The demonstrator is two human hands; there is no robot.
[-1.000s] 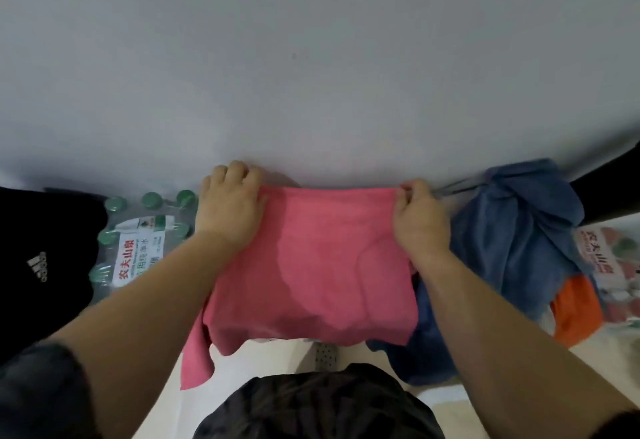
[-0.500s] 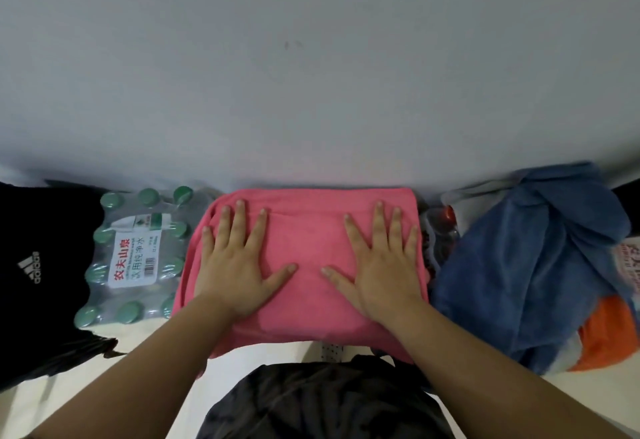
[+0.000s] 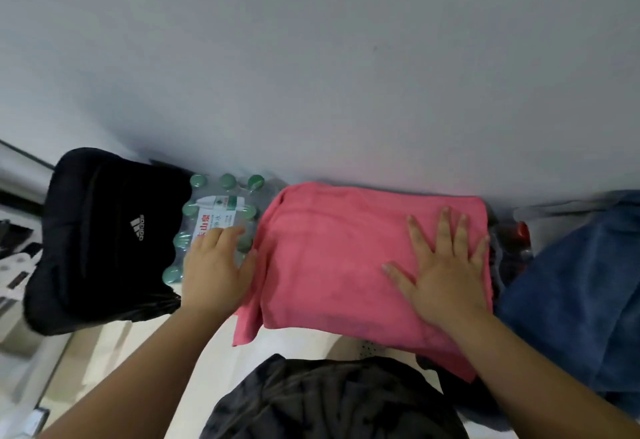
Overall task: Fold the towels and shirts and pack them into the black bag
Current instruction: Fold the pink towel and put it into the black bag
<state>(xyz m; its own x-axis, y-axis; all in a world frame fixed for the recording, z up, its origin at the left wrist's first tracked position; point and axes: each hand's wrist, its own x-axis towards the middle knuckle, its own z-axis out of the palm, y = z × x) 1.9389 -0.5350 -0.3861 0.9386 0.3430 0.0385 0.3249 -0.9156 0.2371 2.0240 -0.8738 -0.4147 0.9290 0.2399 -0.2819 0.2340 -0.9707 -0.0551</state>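
The left hand [image 3: 214, 272], fingers released, has been slid off the pink towel [image 3: 339, 258], kept flattened by the spread right hand [image 3: 446, 279]; another fold is expected.

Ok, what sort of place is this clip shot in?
Likely a storeroom or home corner: a shrink-wrapped pack of bottled water stands against a bare grey wall, with a black bag and heaped blue cloth either side of the pink towel.

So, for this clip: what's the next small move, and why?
Probably the left hand grips the left edge of the pink towel and folds it rightward over the middle. The right hand lies flat on the towel's right half, pinning it. The left hand sits at that left edge, where a loose flap hangs down.
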